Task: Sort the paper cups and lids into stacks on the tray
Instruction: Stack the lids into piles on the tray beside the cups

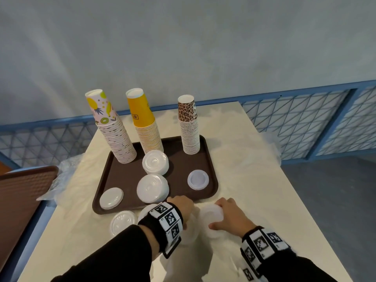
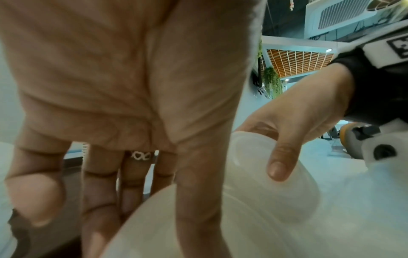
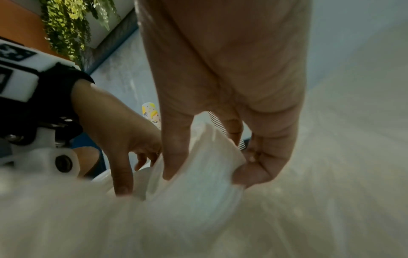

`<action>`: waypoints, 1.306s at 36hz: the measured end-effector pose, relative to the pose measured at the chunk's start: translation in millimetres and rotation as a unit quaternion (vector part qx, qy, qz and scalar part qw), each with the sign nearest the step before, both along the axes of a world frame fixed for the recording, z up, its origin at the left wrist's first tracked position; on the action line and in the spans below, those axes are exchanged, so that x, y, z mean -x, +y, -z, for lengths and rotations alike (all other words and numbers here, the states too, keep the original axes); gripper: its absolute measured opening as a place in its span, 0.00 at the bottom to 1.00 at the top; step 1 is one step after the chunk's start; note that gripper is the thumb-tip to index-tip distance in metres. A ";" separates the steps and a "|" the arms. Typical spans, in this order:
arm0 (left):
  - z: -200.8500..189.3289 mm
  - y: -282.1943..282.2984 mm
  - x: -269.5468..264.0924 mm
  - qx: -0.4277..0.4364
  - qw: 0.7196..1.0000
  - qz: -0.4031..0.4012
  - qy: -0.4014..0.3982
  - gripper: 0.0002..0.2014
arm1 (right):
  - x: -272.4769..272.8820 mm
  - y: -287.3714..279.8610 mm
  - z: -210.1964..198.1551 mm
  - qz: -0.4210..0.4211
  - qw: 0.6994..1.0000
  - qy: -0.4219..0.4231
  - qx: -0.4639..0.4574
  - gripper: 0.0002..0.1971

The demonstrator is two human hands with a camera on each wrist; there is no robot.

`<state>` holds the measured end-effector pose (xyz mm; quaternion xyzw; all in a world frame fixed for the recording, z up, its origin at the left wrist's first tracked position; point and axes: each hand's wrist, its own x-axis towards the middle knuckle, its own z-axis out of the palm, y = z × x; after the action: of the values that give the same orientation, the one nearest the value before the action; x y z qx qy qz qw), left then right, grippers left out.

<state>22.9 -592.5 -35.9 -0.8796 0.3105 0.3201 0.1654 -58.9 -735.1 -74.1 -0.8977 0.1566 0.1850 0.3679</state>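
Three upside-down cup stacks stand at the back of the brown tray (image 1: 211,178): fruit-print (image 1: 114,131), yellow (image 1: 145,127) and leopard-print (image 1: 189,127). In front of them lie white lids: two tall stacks (image 1: 155,164) (image 1: 152,188), a flat lid (image 1: 111,198) and a small lid (image 1: 198,179). Just in front of the tray, my left hand (image 1: 182,205) reaches down over a white lid stack (image 2: 154,227), thumb on the near side and fingers behind it. My right hand (image 1: 226,214) grips another lid stack (image 3: 198,167) between thumb and fingers, tilted up off the table.
More loose lids (image 1: 123,220) lie on the cream table (image 1: 254,190) left of my left wrist. Crumpled clear plastic (image 1: 61,180) hangs off the table's left edge beside a brown chair (image 1: 22,200). A blue mesh railing (image 1: 305,123) runs behind the table.
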 end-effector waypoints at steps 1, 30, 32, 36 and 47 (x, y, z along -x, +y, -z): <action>-0.9 -0.1 -3.5 0.013 1.000 -0.001 0.011 0.23 | 1.2 -2.7 -0.7 0.003 1.000 -0.005 -0.012 0.34; 13.8 -40.6 -110.5 0.174 0.959 -0.222 -0.001 0.22 | 13.2 -65.9 -40.9 0.208 0.952 -0.105 -0.198 0.18; 14.4 -39.9 -110.7 0.186 0.958 -0.220 -0.007 0.21 | 9.5 -65.3 -40.5 0.207 0.952 -0.103 -0.199 0.18; 21.2 -38.0 -111.0 0.209 0.960 -0.188 0.009 0.20 | 0.0 -59.8 -41.9 0.192 0.956 -0.097 -0.200 0.17; 1.4 -29.1 -102.1 0.264 0.948 -0.178 -0.025 0.27 | -51.9 -53.9 -68.4 0.174 0.959 -0.127 -0.186 0.18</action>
<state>125.0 -621.6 -37.3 -0.9404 0.2185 0.2287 -0.1246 -7.1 -789.0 -5.7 -0.7884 0.2254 0.0278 0.5717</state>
